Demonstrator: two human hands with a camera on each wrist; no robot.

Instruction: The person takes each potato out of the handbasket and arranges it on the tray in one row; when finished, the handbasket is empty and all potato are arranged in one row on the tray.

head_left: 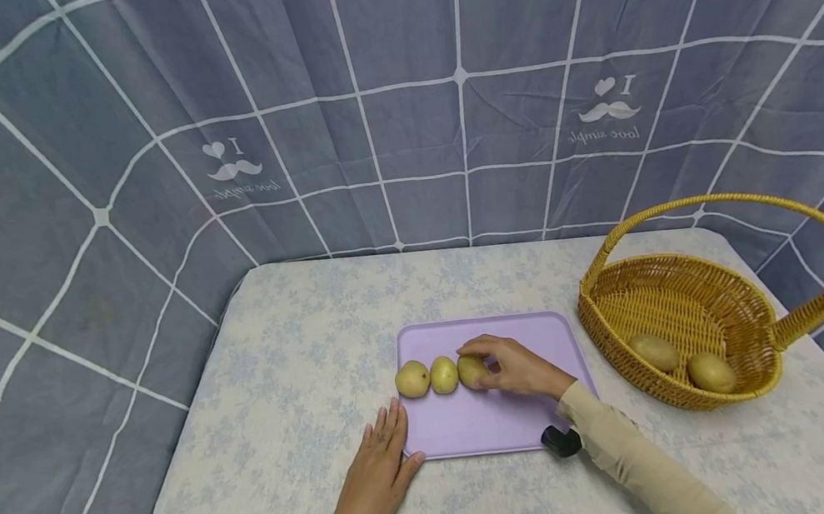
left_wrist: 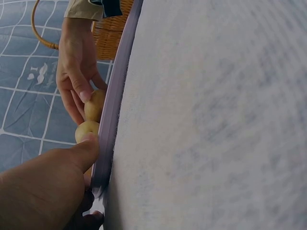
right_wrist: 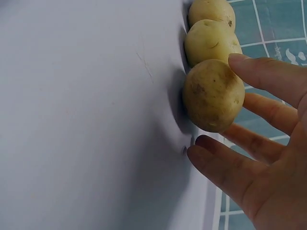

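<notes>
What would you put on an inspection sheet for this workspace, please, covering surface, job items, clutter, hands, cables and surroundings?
Surface: pale cloth with a faint blue pattern.
Job items: purple tray bearing three potatoes in a row; wicker basket to its right, with two more potatoes inside.
Clutter: black object beside the right sleeve, too unclear to name.
Hands: right hand curled round the rightmost potato; left hand by the tray's near left corner.
Cables: nothing seen.
Surroundings: blue-grey fabric with white grid lines.
</notes>
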